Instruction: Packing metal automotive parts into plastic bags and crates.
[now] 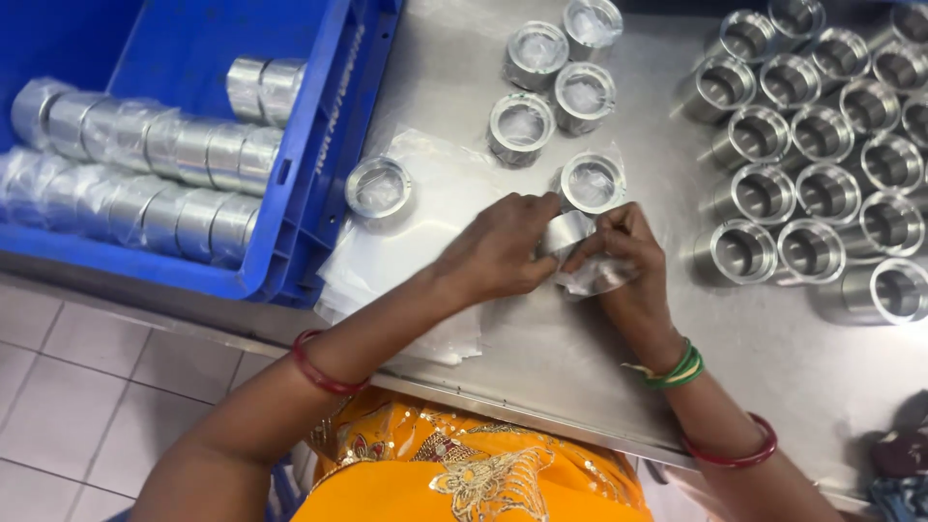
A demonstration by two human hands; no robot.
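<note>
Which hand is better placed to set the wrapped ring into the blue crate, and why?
Left, probably. The left hand is on the same side as the blue crate; the right hand lies nearer the bare rings. Both grip the metal ring in plastic.

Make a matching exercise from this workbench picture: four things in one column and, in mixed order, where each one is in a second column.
Things
1. metal ring in a clear bag
2. rows of wrapped rings
3. bare metal rings
4. stack of clear plastic bags

Places
A. standing in rows on the steel table, right of the hands
B. lying flat on the table under the left forearm
C. inside the blue crate
D. held between the left hand and right hand

Pairs: 1-D, 2-C, 3-A, 4-B
</note>
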